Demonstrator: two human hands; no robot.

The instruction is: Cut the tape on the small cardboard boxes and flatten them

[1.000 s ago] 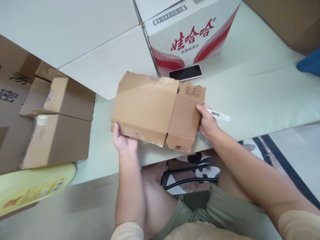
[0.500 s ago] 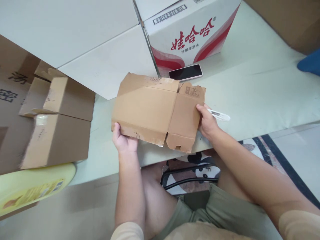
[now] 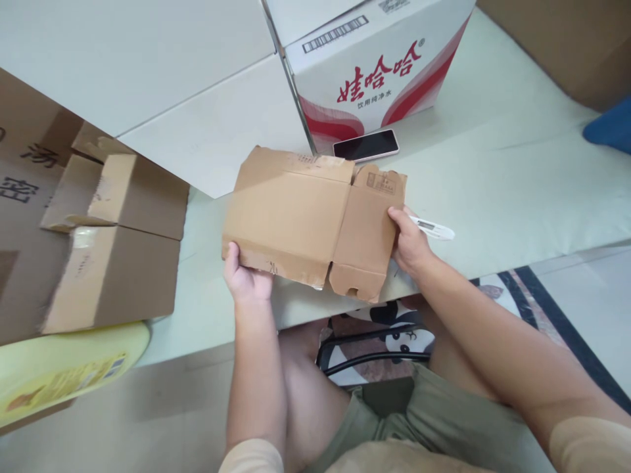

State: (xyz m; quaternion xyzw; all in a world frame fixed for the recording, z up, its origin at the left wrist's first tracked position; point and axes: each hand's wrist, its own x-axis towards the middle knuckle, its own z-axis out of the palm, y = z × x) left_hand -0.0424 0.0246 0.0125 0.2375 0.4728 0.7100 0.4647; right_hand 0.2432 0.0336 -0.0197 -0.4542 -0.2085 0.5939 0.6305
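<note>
A flattened brown cardboard box (image 3: 288,210) is held up over the near edge of the table, its flap with cut-outs folded out to the right. My left hand (image 3: 247,279) grips its lower left corner, thumb on top and the other fingers underneath. On the right edge, my right hand (image 3: 410,240) pinches the flap with the thumb on its face; those fingers are mostly hidden behind the cardboard. Just beyond my right hand lies a white digital thermometer (image 3: 432,228) with a small display, apart from the cardboard or behind the fingers, I cannot tell which.
A phone (image 3: 365,144) lies before a white and red carton (image 3: 374,79). White panels (image 3: 217,125) stand at the back left. Open brown cartons (image 3: 142,269) and a yellow bottle (image 3: 73,368) are on the left. A blue object (image 3: 611,131) sits at the right edge of the pale table (image 3: 517,190).
Almost nothing differs. The cardboard and both hands appear shifted very slightly to the right, along with a small shift of the whole view.
</note>
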